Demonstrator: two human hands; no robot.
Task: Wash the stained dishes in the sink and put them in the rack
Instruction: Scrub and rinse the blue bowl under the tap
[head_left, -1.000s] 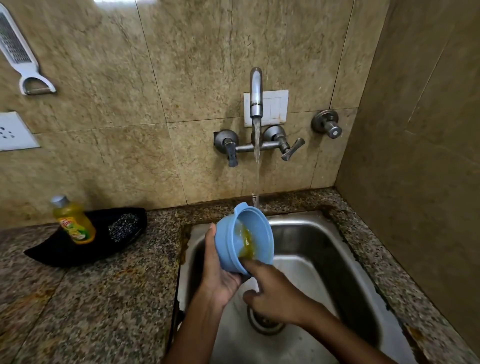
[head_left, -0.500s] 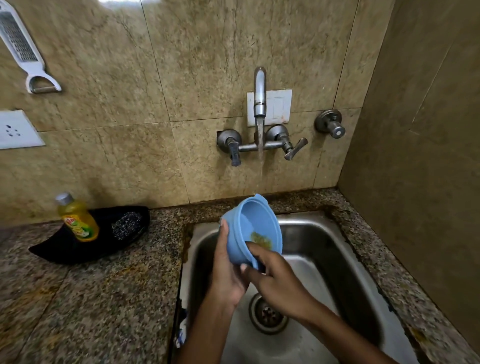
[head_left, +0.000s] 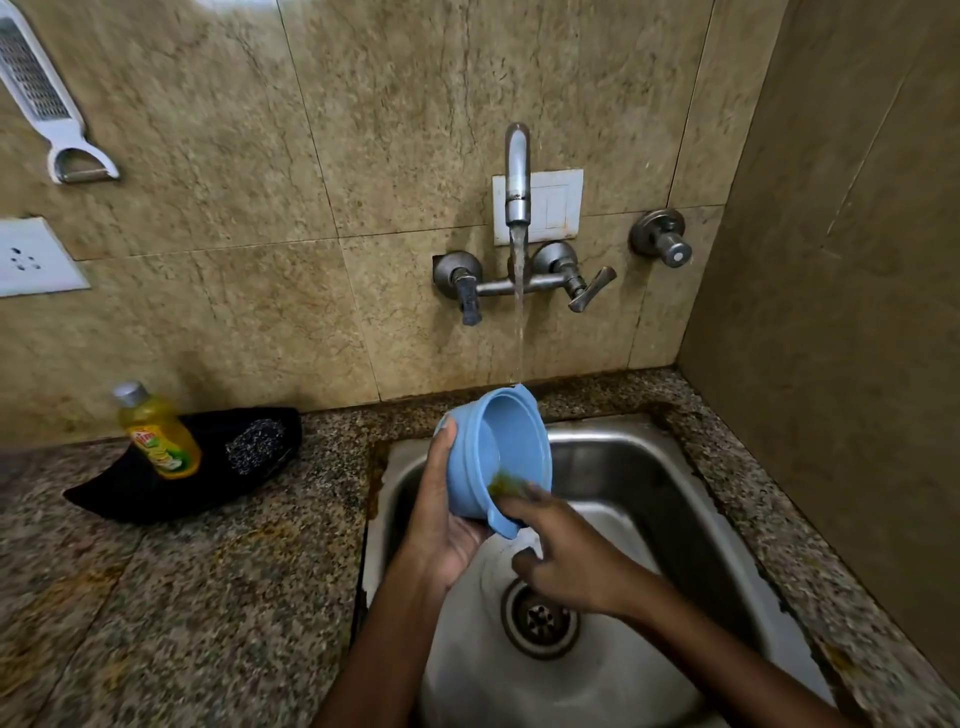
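Head view: my left hand grips the blue bowl at 12 o'clock over the sink; water again strikes its rim, while my right hand's extended fingertips rub the shrinking yellow stain; rinsing is nearly done.

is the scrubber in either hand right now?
No. The steel scrubber lies on the black tray; the left hand grips the blue bowl, and the right hand rubs it bare-fingered.
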